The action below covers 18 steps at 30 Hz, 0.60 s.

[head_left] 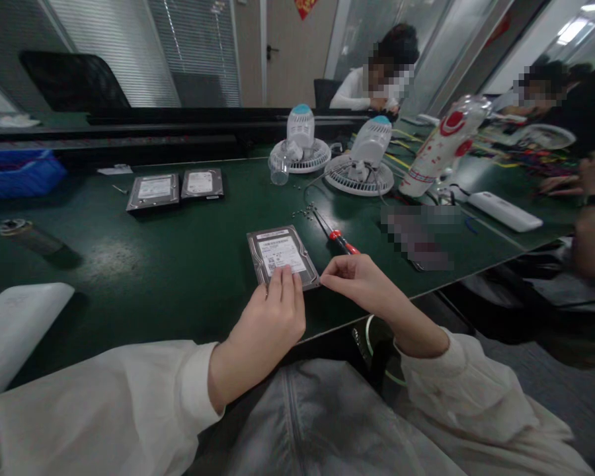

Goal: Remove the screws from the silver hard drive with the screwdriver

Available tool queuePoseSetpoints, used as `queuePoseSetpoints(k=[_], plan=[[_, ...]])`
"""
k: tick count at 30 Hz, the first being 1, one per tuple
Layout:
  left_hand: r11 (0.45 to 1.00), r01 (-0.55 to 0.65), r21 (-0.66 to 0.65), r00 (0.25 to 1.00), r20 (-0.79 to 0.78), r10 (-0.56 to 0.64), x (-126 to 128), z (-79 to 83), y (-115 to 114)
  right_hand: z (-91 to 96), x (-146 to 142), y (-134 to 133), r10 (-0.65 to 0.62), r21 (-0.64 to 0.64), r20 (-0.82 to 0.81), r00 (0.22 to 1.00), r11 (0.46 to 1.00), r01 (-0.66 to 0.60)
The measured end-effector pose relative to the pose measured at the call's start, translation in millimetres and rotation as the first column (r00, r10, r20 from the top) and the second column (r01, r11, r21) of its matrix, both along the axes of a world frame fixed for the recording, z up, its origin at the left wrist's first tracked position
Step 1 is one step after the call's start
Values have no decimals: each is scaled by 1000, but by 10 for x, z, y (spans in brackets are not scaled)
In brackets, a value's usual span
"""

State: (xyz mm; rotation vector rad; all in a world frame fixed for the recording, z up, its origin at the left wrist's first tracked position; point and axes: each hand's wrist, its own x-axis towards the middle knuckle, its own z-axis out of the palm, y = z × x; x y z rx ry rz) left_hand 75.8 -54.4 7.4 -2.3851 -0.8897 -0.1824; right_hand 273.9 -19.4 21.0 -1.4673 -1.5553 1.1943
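Observation:
A hard drive (277, 250) with a white label lies on the green table in front of me. My left hand (277, 307) rests on its near part, fingers stretched out over the label; the thumb is hidden. At the drive's near right corner, my right hand (354, 281) has thumb and forefinger pinched together. Whatever may be between those fingertips is too small to make out. Just beyond this hand lies a red and black screwdriver (336, 236), its shaft pointing away from me. Several tiny screws (307, 210) are scattered near its tip.
Two more hard drives (153, 190) lie at the back left, near a blue bin (20, 173). A metal cylinder (30, 237) lies at left. White fans (359, 173), a clear cup (279, 168) and a red-patterned white bottle (439, 149) stand behind. Other people sit across and at right.

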Motion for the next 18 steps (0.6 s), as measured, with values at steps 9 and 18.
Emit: queuePoseSetpoints(k=[9,18], plan=[[1000,-8,-3,1000,13,8,2,-27,-11,18,-3,15,7,-25,-9,1000,1000,-7],[1000,4,-14,1000,22,-4,3,-4,-5,-19,11,23,1,-11,-36,999,1000,-2]])
